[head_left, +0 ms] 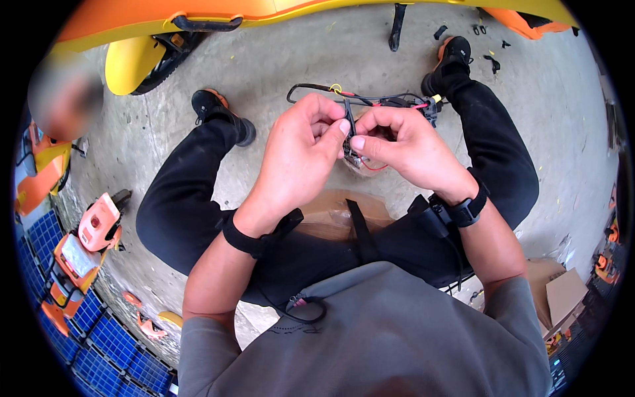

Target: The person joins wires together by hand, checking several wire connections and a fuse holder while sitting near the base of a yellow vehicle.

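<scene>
My left hand (305,149) and my right hand (403,149) meet at the center, both closed in pinches on a narrow black part (348,116), held lengthwise away from me. My fingers hide some of it. At its lower end is a small dark assembly (352,159) with a thin red wire looping right. Just beyond my hands lies a bundle of black and red cables (317,87) with a yellow tie, a yellow connector (436,98) and black plastic pieces at its right. A brown, cardboard-like piece (331,212) sits between my thighs, under my forearms.
An orange-yellow body panel (264,10) spans the top. Another person's blurred head (63,99) is at upper left. Orange machine parts (79,264) lie beside blue pallets (119,344). Small black pieces (491,63) lie on the concrete floor (251,73). Cardboard (562,298) stands at lower right.
</scene>
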`<state>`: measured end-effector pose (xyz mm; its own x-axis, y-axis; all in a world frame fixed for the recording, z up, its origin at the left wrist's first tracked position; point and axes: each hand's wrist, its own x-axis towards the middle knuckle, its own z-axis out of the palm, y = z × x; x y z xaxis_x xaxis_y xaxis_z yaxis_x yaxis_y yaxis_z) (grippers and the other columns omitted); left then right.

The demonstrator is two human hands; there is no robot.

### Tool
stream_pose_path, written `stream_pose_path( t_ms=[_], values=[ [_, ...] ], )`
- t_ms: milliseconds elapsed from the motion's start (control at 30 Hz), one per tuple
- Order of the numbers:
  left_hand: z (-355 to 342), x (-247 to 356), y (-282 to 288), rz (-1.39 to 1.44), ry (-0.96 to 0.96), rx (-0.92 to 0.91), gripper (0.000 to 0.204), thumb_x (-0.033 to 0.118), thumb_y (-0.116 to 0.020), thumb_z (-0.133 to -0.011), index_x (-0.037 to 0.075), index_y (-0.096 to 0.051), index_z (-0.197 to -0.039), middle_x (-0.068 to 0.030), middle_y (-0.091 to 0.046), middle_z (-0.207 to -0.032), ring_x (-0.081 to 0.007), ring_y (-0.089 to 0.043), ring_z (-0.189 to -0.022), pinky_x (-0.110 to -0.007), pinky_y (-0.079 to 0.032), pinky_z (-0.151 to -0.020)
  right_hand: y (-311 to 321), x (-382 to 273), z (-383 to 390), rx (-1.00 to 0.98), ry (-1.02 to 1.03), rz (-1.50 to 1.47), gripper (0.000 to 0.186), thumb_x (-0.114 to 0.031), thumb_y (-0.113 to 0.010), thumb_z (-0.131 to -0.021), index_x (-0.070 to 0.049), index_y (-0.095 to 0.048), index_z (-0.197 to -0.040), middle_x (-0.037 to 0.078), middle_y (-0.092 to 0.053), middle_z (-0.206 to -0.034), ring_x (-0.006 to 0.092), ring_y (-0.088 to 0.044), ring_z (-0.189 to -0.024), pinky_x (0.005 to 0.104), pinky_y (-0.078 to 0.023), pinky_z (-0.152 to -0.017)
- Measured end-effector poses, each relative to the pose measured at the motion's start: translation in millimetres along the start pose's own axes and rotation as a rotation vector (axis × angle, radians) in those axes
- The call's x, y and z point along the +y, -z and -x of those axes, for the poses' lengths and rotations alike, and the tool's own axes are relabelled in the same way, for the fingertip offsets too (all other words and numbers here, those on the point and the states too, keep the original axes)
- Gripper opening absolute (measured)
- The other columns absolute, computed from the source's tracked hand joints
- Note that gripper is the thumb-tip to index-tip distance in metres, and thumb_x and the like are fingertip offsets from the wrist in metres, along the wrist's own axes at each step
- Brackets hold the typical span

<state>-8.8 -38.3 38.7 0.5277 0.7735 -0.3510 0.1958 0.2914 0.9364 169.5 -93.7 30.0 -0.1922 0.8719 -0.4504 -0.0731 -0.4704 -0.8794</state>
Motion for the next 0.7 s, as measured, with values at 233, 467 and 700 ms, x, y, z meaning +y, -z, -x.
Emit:
stream_pose_path(
  t_ms=[233,467,700],
  values=[
    [1.7,5.9,1.5,0.033,-0.019,-0.036,0.007,-0.003,-0.054,-0.093,-0.004,-0.05,-0.098,-0.0047,-0.058,-0.082,-0.0093,-0.058,-0.068,-0.024,-0.049,-0.06,6.0,-9.2,3.5,-0.084,-0.073,-0.169,0.012,-0.015,-0.065,-0.091,-0.003,-0.066,-0.093,-0.003,-0.06,-0.08,0.0036,-0.052,-0.072,0.0202,-0.04,-0.064],
    [-0.1,3.2,4.8,0.152,-0.021,-0.07,0.007,-0.001,-0.057,-0.093,-0.001,-0.053,-0.098,-0.0028,-0.058,-0.082,-0.0084,-0.055,-0.068,-0.023,-0.046,-0.062,10.6,-8.0,2.8,-0.163,-0.06,-0.247,0.013,-0.017,-0.064,-0.092,-0.004,-0.066,-0.094,-0.004,-0.061,-0.081,0.0033,-0.052,-0.073,0.0198,-0.041,-0.065],
    [-2.5,1.6,9.4,0.239,-0.004,-0.102,0.008,-0.002,-0.057,-0.092,-0.003,-0.053,-0.098,-0.0046,-0.06,-0.083,-0.0071,-0.057,-0.066,-0.022,-0.048,-0.059,10.5,-8.3,3.7,-0.163,-0.059,-0.232,0.013,-0.016,-0.064,-0.093,-0.003,-0.064,-0.096,-0.004,-0.06,-0.081,0.0039,-0.053,-0.072,0.0207,-0.043,-0.065]
  ],
)
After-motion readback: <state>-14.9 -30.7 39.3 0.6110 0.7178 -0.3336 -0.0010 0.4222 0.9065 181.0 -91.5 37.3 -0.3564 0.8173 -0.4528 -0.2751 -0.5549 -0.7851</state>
